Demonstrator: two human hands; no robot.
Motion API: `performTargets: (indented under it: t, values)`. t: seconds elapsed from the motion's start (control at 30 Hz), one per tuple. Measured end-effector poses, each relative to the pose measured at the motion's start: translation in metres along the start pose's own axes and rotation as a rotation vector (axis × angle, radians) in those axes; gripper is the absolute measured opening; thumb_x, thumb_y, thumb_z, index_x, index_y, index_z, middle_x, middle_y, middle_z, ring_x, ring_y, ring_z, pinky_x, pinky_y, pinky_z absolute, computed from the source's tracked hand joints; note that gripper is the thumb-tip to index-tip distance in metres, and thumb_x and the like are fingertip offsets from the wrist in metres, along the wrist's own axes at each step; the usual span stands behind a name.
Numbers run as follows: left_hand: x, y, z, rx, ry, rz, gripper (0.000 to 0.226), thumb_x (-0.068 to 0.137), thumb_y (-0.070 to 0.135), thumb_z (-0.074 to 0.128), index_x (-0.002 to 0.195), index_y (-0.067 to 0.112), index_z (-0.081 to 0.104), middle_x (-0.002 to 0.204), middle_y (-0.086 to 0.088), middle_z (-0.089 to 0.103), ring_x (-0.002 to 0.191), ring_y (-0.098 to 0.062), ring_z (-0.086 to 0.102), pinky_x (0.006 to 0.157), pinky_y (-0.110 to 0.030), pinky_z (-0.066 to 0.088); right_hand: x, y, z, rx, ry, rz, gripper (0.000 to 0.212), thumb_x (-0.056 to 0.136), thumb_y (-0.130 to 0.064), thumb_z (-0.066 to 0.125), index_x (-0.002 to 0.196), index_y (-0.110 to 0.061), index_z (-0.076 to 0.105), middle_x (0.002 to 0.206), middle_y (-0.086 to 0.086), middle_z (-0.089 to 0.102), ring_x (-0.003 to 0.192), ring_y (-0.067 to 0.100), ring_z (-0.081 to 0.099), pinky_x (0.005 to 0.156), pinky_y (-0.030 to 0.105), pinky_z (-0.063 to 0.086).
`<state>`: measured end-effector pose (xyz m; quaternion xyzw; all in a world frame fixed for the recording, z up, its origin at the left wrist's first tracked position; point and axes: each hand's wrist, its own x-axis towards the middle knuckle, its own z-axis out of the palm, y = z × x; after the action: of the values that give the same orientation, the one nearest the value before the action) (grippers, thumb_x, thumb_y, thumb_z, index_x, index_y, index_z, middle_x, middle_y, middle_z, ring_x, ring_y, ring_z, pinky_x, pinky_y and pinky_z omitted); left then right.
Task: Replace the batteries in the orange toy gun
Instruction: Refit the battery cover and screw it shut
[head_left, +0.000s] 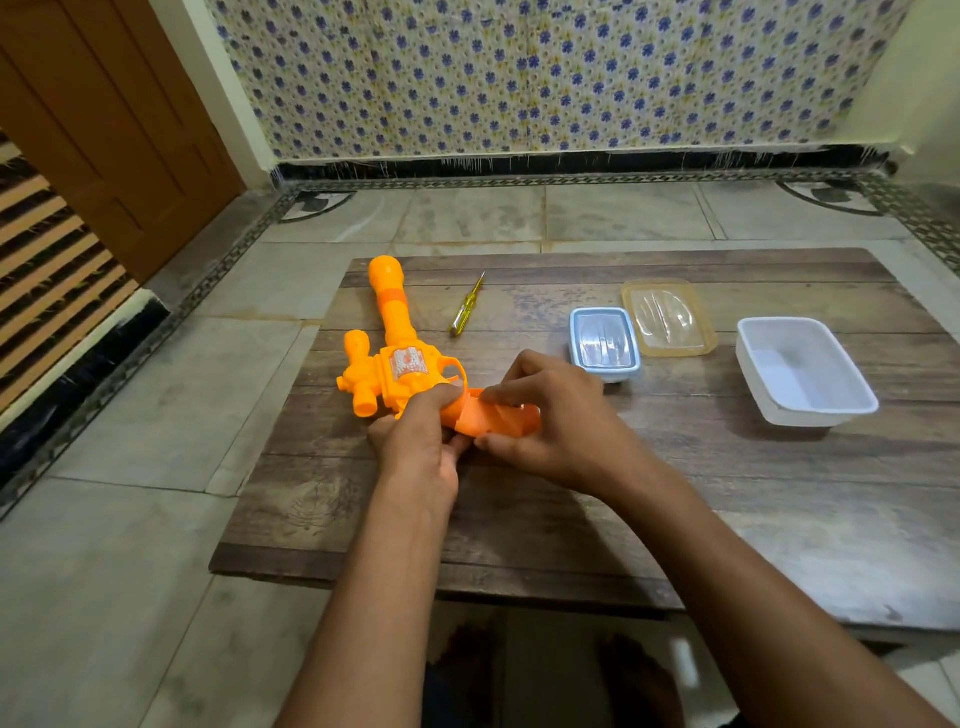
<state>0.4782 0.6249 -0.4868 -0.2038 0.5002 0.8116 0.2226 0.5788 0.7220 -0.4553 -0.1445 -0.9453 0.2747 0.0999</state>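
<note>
Lying near the board's left edge, the orange toy gun points its barrel toward the far edge, long axis slightly tilted. The left hand grips the handle; the right hand pinches the handle's end, fingers curled.

The orange toy gun is lying flat on the wooden counter, its long barrel pointing away toward the far edge and a stubby second barrel sitting on its left side. Its handle is pointing right, largely covered by fingers.
</note>
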Motion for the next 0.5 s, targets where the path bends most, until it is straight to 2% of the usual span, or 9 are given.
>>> performTargets:
  t: [0.07,0.13,0.27,0.5]
  values:
    - [-0.0026,0.0015,0.0006,0.011,-0.004,0.002,0.044,0.076,-0.012,0.074,0.116,0.005,0.066,0.112,-0.020,0.074,0.088,-0.031,0.072,0.051,-0.035,0.058,0.0021,-0.0015,0.0021,0.002,-0.012,-0.006,0.050,0.075,-0.058,0.068,0.117,-0.032,0.077,0.099,-0.006,0.061,0.097,0.017,0.060,0.086,0.050,0.051]
    - [-0.0035,0.0018,0.0008,0.011,-0.007,0.002,0.042,0.077,-0.012,0.073,0.114,0.005,0.066,0.113,-0.022,0.074,0.085,-0.031,0.071,0.051,-0.035,0.058,0.0040,-0.0032,0.0022,-0.030,-0.020,0.008,0.045,0.078,-0.055,0.069,0.117,-0.033,0.076,0.103,-0.006,0.060,0.102,0.017,0.058,0.090,0.047,0.047]
    - [-0.0030,0.0024,0.0002,-0.004,-0.016,-0.016,0.037,0.079,-0.014,0.070,0.107,0.009,0.064,0.112,-0.022,0.072,0.089,-0.032,0.071,0.050,-0.037,0.061,0.0060,-0.0027,0.0007,-0.141,-0.040,0.016,0.035,0.086,-0.045,0.071,0.120,-0.034,0.074,0.112,-0.005,0.057,0.115,0.017,0.050,0.091,0.042,0.035]
    - [-0.0037,0.0036,0.0005,0.015,-0.006,-0.024,0.034,0.077,-0.014,0.071,0.097,0.012,0.060,0.119,-0.024,0.070,0.100,-0.036,0.071,0.048,-0.035,0.059,0.0052,-0.0053,-0.0050,-0.159,-0.107,0.014,0.044,0.087,-0.045,0.070,0.129,-0.031,0.069,0.117,-0.001,0.057,0.118,0.020,0.049,0.091,0.043,0.038]
